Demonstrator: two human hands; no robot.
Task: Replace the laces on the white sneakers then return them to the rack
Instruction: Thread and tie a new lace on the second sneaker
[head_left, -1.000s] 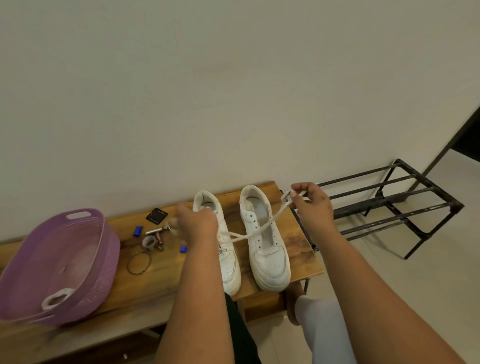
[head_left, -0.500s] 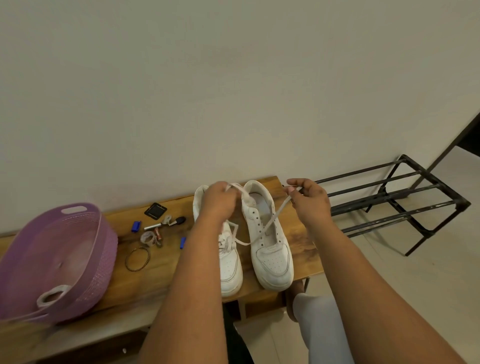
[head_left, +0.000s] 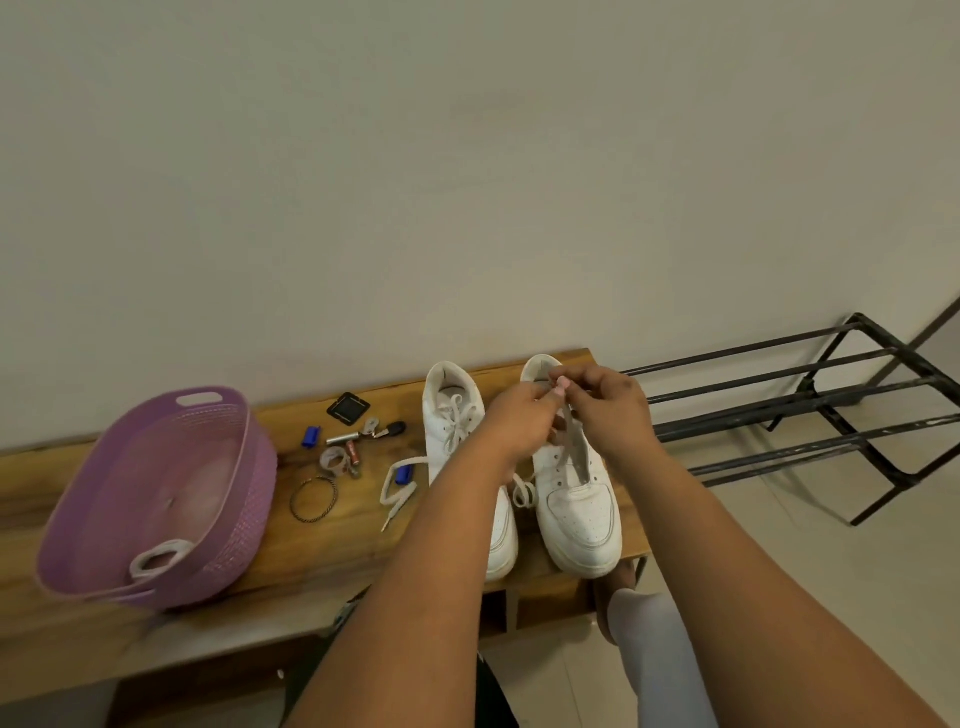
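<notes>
Two white sneakers stand side by side on the wooden bench (head_left: 322, 545), toes toward me. The left sneaker (head_left: 452, 415) has a lace threaded through it. Over the right sneaker (head_left: 579, 514) my left hand (head_left: 519, 421) and my right hand (head_left: 608, 410) meet, both pinching the ends of a white lace (head_left: 571, 441) that hangs down to its eyelets. A loose lace (head_left: 397, 486) lies on the bench to the left of the shoes. The black metal shoe rack (head_left: 810, 410) stands on the floor at the right, with bare bars.
A purple plastic basket (head_left: 228, 493) holding a coiled lace (head_left: 158, 556) sits at the bench's left. Small items lie between it and the shoes: a bangle (head_left: 313, 499), blue caps (head_left: 310, 436), a black square (head_left: 348, 408), batteries and keys. A wall rises behind the bench.
My left hand moved right from the left sneaker to meet my right hand above the right sneaker. The lace ends came together. The loose lace now shows on the bench.
</notes>
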